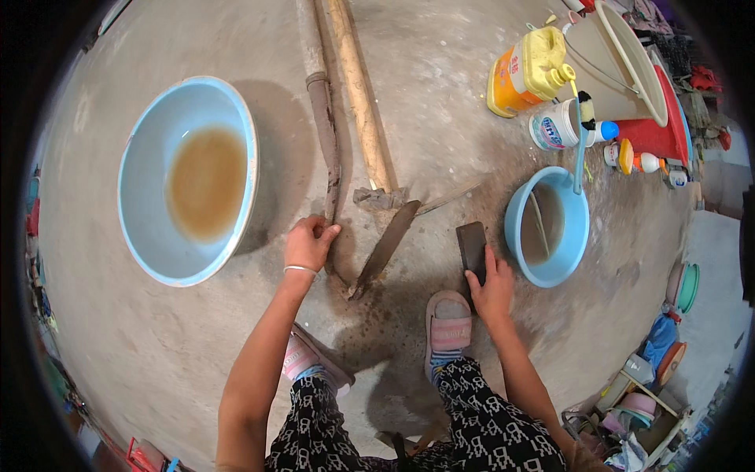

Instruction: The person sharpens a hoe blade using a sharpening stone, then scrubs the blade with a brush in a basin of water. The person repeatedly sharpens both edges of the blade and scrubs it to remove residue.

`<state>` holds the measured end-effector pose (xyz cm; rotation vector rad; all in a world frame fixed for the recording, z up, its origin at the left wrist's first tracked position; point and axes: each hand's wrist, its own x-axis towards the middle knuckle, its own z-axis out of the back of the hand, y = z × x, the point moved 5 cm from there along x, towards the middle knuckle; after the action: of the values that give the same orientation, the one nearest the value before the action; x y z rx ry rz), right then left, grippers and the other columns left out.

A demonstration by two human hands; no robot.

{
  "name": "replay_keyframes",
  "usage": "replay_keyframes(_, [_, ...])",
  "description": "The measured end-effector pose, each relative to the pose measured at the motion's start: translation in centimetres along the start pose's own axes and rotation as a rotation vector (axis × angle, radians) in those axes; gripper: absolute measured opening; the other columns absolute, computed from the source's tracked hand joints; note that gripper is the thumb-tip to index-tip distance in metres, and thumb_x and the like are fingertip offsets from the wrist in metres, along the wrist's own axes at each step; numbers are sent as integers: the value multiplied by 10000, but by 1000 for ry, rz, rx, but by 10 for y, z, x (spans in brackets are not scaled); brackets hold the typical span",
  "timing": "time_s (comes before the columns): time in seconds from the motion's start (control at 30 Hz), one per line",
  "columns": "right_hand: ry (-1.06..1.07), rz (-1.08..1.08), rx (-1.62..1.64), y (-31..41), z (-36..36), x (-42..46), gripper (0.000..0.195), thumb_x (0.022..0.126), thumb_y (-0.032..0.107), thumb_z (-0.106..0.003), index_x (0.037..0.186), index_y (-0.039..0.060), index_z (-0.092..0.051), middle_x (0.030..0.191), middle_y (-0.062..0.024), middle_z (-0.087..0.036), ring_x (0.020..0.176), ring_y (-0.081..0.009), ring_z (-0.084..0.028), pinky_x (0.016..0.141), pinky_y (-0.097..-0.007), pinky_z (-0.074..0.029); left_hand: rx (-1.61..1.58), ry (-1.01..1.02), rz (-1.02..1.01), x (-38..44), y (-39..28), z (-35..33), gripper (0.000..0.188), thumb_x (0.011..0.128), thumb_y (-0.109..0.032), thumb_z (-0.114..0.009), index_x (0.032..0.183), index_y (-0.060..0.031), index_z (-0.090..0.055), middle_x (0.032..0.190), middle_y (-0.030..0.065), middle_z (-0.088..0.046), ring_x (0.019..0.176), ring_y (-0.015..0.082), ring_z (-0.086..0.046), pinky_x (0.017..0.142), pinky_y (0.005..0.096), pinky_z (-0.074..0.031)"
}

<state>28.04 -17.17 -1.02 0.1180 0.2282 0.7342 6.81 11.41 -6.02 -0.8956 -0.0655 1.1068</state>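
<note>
My left hand [309,245] grips the narrow dark shank of a long-handled sickle [321,118] between thumb and fingers. The sickle's metal socket runs up to a wooden pole, and its dark blade [386,251] bends back up to the right from the shank's lower end. In my right hand [494,289] is a dark rectangular block [472,245], which looks like a whetstone, held at its lower right side just above the floor or on it. Beside the sickle lies a second tool with a pale wooden handle [357,94]; grey material is wedged around its head [380,199].
A large blue basin [147,236] of brown water stands left. Right are a small blue basin [575,236] of murky water, a blue-handled brush [581,147], a yellow jug [528,71], a white tub [554,125] and a beige bucket [607,59]. Slippered feet [449,333] flank wet concrete.
</note>
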Motion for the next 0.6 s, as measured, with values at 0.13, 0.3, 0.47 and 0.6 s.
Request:
replay_keyframes(0.13, [176, -84, 602, 61, 7, 21, 852, 681, 280, -799, 1352, -4, -359, 1219, -216, -488, 1085, -340, -515, 913, -378, -430, 109, 22, -9, 9, 10, 1, 297, 729, -276, -705, 748, -6, -580, 735, 186, -601, 733, 377, -577, 657, 435, -455])
replay_keyframes(0.3, [433, -312, 1086, 117, -24, 31, 881, 740, 296, -771, 1395, -10, -267, 1259, -149, -496, 1138, -195, -498, 922, -343, -427, 29, 37, 4, 10, 4, 7, 276, 725, -244, -682, 702, -3, -550, 711, 201, -582, 712, 389, -564, 635, 444, -439])
replay_keyframes(0.47, [615, -269, 1422, 142, -26, 36, 841, 777, 352, -727, 1386, -10, -275, 1344, -153, -421, 1180, -208, -463, 1001, -369, -362, 24, -22, -35, -2, -14, 27, 307, 711, -235, -678, 656, 5, -493, 627, 197, -539, 618, 396, -528, 570, 439, -420])
replay_keyframes(0.6, [730, -406, 1608, 131, -28, 32, 727, 816, 386, -670, 1343, 12, -338, 1311, -135, -465, 1172, -227, -484, 1000, -388, -379, -23, -64, -43, -11, -28, 45, 306, 692, -210, -689, 639, 2, -476, 596, 183, -529, 587, 382, -525, 551, 422, -422])
